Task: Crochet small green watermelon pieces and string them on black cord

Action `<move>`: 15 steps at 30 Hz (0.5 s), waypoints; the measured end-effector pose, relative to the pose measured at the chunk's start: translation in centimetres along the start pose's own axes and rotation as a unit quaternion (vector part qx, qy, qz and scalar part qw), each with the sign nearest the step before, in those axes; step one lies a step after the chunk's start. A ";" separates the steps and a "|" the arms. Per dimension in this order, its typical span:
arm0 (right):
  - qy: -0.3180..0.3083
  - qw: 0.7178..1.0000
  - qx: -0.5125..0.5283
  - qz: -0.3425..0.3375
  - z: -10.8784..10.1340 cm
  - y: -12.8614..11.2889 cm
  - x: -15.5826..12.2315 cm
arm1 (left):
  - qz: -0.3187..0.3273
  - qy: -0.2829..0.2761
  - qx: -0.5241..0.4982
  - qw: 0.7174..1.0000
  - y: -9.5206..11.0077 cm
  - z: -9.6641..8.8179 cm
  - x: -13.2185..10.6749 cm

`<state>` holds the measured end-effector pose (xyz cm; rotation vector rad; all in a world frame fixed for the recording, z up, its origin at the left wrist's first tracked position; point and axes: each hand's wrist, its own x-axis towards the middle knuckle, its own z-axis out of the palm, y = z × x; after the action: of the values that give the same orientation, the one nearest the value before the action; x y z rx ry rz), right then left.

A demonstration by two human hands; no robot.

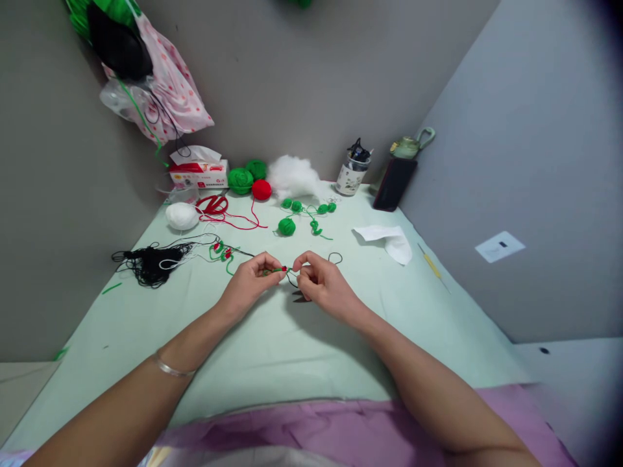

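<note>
My left hand (253, 279) is closed in a pinch on a small red and green crochet piece (284, 268). Close beside it my right hand (324, 282) is closed too, its fingertips at the yarn by the piece. A thin black yarn (292, 281) runs from the piece into my right hand, and a loop of it shows beyond the knuckles. Dark scissor blades (300, 297) stick out from under my right hand; whether it grips the scissors or they lie on the table is hidden. More red and green crochet pieces (222, 250) lie beyond my left hand.
Tangled black yarn (154, 264), a white ball (182, 216) and red-handled scissors (213, 205) lie left. Behind are green yarn balls (240, 181), white stuffing (294, 176) and green crochet balls (287, 226). At right are a tissue (389, 241), a yellow-handled hook (432, 264) and a phone (395, 184).
</note>
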<state>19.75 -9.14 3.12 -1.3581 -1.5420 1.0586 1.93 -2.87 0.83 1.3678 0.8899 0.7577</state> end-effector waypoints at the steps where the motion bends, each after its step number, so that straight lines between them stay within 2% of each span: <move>1: 0.001 1.000 -0.003 0.000 0.1 0.1 0.0 | 0.007 0.001 0.014 1.000 -0.1 0.1 -0.1; 6: -0.001 1.000 0.000 0.024 0.5 0.2 0.3 | 0.026 -0.004 0.049 0.998 -0.2 0.7 -0.5; 9: -0.011 1.000 0.014 0.024 0.0 0.1 0.4 | 0.055 -0.015 0.039 0.998 -0.3 0.7 -0.6; 12: 0.024 1.000 0.005 -0.003 -1.2 -0.2 0.6 | 0.125 0.005 0.046 0.991 -0.3 0.4 -0.6; 15: 0.064 0.998 -0.010 -0.025 -2.1 -0.4 0.7 | 0.227 0.012 0.094 0.969 -0.1 0.2 -0.8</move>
<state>21.52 -8.30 4.21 -1.3666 -1.4879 0.9089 1.77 -3.68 0.83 1.7647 0.6846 1.0596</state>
